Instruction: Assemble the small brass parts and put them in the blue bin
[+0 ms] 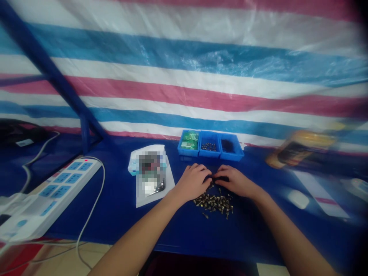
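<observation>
Above a pile of small brass-coloured metal parts, perhaps screws or fittings [215, 203], my two hands meet over the blue table [115, 226]. My left hand [194, 182] is closed, with bent fingers and the thumb pointing right. Facing it, my right hand [232, 180] is closed too, its fingertips pinched close to the left ones. What lies between the fingertips is too small and dark to make out. Behind the hands stand three joined blue bins: one with green-and-white packets [189, 140], one with small metal parts [208, 147], one with dark pieces [227, 145].
On the left lies a white power strip [61, 184] with a loose cable [99, 191]. A tissue pack [133, 163] and a white sheet [169, 182] lie left of my hands. To the right are a white rounded case [299, 199] and a blurred yellowish package [304, 147].
</observation>
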Tool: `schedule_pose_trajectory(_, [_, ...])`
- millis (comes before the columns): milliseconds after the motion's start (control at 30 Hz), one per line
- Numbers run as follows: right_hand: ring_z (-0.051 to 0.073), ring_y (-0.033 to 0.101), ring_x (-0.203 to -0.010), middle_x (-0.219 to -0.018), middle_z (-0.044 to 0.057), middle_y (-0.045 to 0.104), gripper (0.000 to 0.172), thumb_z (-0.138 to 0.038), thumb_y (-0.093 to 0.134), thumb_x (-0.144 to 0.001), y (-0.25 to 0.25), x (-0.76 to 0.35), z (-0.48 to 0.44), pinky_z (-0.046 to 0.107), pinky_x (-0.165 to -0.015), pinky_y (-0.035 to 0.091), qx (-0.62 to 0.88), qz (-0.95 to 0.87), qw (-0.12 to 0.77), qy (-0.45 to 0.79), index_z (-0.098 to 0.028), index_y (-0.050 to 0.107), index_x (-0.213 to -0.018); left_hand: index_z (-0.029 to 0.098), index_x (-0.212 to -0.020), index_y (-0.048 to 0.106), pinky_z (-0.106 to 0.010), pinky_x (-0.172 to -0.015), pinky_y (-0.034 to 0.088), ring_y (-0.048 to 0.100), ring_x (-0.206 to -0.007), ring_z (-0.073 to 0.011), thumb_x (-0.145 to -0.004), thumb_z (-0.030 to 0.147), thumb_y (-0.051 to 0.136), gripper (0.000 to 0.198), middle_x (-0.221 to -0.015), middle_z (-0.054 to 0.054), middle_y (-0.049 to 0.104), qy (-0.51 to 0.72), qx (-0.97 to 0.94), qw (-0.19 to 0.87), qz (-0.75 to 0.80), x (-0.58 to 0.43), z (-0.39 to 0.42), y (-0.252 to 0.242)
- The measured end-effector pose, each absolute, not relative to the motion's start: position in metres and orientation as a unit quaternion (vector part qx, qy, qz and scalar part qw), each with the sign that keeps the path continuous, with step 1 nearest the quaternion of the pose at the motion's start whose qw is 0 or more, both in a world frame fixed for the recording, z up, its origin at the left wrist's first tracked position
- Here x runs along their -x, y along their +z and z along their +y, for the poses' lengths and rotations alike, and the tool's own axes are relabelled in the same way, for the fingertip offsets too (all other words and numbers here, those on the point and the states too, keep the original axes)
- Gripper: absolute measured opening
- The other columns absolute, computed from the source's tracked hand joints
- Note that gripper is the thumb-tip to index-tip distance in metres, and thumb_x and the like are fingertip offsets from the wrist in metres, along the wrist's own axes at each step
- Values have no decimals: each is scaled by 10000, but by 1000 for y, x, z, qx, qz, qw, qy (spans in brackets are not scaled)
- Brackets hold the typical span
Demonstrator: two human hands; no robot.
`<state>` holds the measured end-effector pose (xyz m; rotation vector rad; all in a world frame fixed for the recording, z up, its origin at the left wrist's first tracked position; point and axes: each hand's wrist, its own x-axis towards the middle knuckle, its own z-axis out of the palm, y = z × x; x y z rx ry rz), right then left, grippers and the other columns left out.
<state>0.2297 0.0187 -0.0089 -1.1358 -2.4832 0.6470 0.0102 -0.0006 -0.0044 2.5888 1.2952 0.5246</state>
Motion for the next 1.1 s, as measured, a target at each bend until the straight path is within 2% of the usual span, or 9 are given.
schedule_pose_trajectory(267, [169,615,-832,-906,29,665,84,-190,607,-851,-8,-228,18,285,-750,463,403,-868,185,224,-213,687,-858,245,-1074,647,-396,-859,398,531,-1003,-235,-963,326,458,234,-1057,-41,620,170,-875,93,443,-11,-1,-4])
schedule_pose_trajectory(433, [151,610,-711,-831,5,687,129,-137,574,-815,-4,-231,16,264,-652,454,429,-848,179,256,-207,672,-861,243,-1056,647,-400,-849,395,531,-989,-233,-961,332,463,225,-1041,-33,622,172,-876,90,441,-11,0,-6])
schedule_pose_trajectory(567, [193,655,-932,-1083,42,704,266,-164,513,-884,-6,-233,20,320,-833,496,434,-832,226,262,-229,672,-1086,247,-1072,643,-405,-851,393,532,-995,-236,-962,342,462,232,-1048,-31,624,175,-876,92,441,-10,-1,-7])
schedule_pose_trajectory(633, [210,647,-1009,-1131,48,696,271,-198,497,-911,-9,-235,22,347,-900,484,446,-821,256,248,-237,666,-1120,246,-1080,641,-407,-854,392,532,-998,-240,-964,350,459,240,-1048,-34,625,176,-876,95,440,-10,-1,-7])
schedule_pose_trajectory(767, [199,674,-881,-982,34,720,170,-283,518,-913,-11,-236,23,324,-808,509,473,-790,282,270,-228,661,-988,250,-1077,641,-408,-855,392,533,-998,-239,-967,362,454,244,-1050,-31,624,175,-877,95,438,-9,-1,-6])
schedule_pose_trajectory(867, [190,668,-797,-891,25,718,159,-348,560,-891,-8,-235,22,301,-739,502,487,-772,286,291,-217,646,-921,244,-1079,642,-406,-864,391,533,-1008,-239,-968,371,452,254,-1054,-38,621,171,-877,96,438,-9,-1,-6])
schedule_pose_trajectory(1000, [158,570,-611,-665,2,644,316,-464,568,-884,-2,-234,19,273,-583,419,528,-774,261,233,-201,605,-713,238,-1087,639,-404,-866,389,533,-1015,-239,-970,376,447,264,-1059,-42,618,169,-877,98,438,-9,-1,-6])
schedule_pose_trajectory(1100, [132,476,-535,-566,-22,547,399,-490,513,-915,0,-233,18,266,-529,350,539,-778,254,198,-200,534,-642,242,-1085,637,-403,-856,392,533,-1006,-240,-969,383,448,262,-1055,-37,619,171,-876,100,439,-9,-1,-6])
